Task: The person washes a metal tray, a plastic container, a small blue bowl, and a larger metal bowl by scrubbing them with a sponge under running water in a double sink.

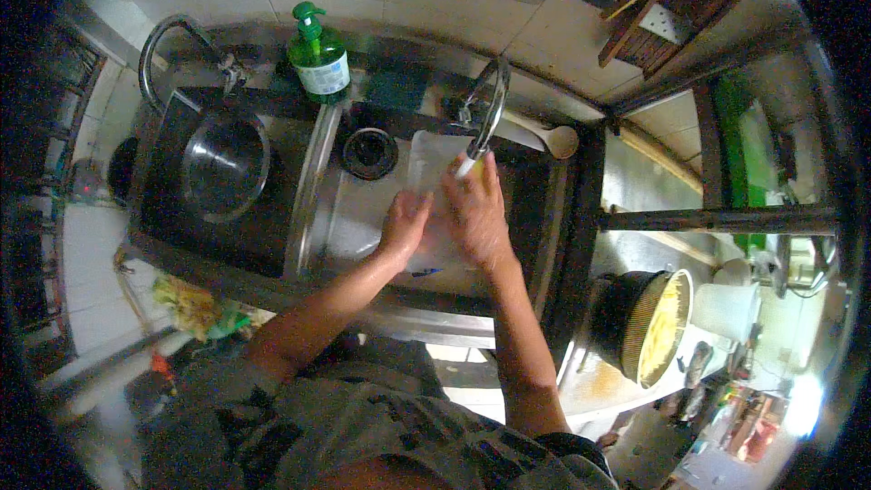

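Note:
My left hand and my right hand are over the right basin of a double metal sink. Motion blurs both, and a pale, translucent thing lies between and behind them; whether either hand grips it cannot be told. The right fingers are just under the spout of a curved metal faucet. A bit of yellow-green shows at those fingertips, too blurred to name. Left of the hands is a round dark drain strainer. A green pump bottle stands at the back, by the divider between the basins.
The left basin holds a round metal bowl or lid, beside a second faucet. A ladle-like utensil lies at the right back corner. To the right are a metal rack and a basket with yellow contents. A knife block or utensil holder is upper right.

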{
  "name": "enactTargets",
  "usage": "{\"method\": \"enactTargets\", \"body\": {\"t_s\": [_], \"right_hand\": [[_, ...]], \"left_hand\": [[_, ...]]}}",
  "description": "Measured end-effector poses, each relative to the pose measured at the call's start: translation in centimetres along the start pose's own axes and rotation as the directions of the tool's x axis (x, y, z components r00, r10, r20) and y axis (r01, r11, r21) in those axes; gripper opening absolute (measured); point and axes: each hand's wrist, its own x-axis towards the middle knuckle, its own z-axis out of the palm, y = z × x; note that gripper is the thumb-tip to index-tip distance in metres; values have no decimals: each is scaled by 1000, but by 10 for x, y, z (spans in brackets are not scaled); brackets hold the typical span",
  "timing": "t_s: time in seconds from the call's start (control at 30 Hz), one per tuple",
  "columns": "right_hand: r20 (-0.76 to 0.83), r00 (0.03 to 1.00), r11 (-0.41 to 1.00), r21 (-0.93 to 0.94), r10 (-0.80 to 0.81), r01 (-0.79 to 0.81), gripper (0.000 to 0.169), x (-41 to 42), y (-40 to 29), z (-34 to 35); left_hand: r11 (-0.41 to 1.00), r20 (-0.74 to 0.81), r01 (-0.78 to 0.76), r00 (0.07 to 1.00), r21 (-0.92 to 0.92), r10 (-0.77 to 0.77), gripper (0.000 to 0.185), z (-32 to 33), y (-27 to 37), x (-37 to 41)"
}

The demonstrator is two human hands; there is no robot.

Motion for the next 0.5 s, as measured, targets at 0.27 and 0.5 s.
{"method": "enactTargets", "body": {"t_s": [0.27,0.5], "right_hand": [[-13,991,957,-258,135,-134,47,-15,-5,-7],[110,994,980,-196,-15,37,51,-6,-37,8]], "left_hand": [[960,-17,-274,962,-63,274,62,36,-53,24],[835,192,179,977,-520,-90,64,9,13,21]]}}
